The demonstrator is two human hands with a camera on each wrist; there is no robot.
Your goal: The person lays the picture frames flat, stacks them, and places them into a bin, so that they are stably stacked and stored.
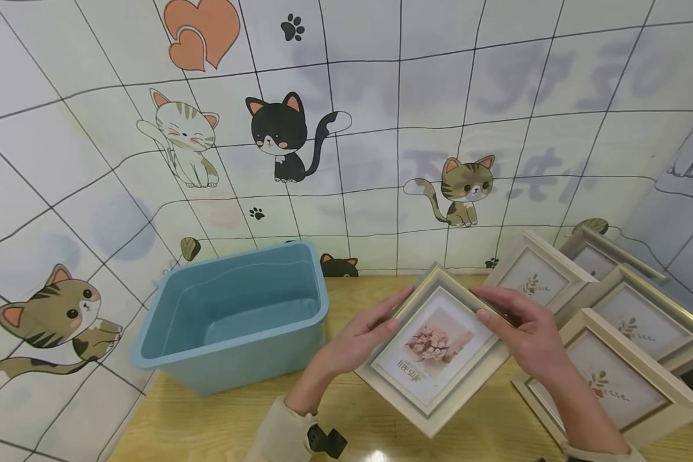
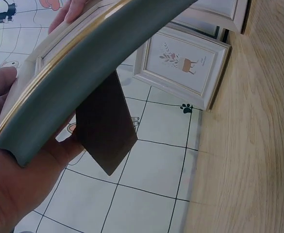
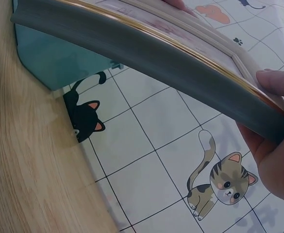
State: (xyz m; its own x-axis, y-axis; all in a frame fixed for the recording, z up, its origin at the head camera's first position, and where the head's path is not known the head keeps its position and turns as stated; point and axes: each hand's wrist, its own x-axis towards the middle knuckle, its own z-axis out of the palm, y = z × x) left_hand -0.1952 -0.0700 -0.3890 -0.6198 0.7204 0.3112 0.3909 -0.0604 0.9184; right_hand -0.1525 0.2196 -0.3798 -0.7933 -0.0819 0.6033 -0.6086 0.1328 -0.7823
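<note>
A cream picture frame (image 1: 433,350) with a pink flower print is held tilted above the wooden table. My left hand (image 1: 355,337) grips its left edge, thumb on the front and fingers behind. On the opposite edge, my right hand (image 1: 528,327) holds it the same way, its thumb over the front rim. In the left wrist view, a dark stand flap (image 2: 105,128) sticks out from the frame's back. Both wrist views show the frame's grey-green outer side (image 3: 156,68) with a gold line along it.
To the left stands a blue plastic bin (image 1: 237,353) on the wooden table (image 1: 381,430). Several more frames, among them a cream frame (image 1: 612,391) in front, stand close together at the right. A wall covering (image 1: 369,160) with cartoon cats rises behind the table.
</note>
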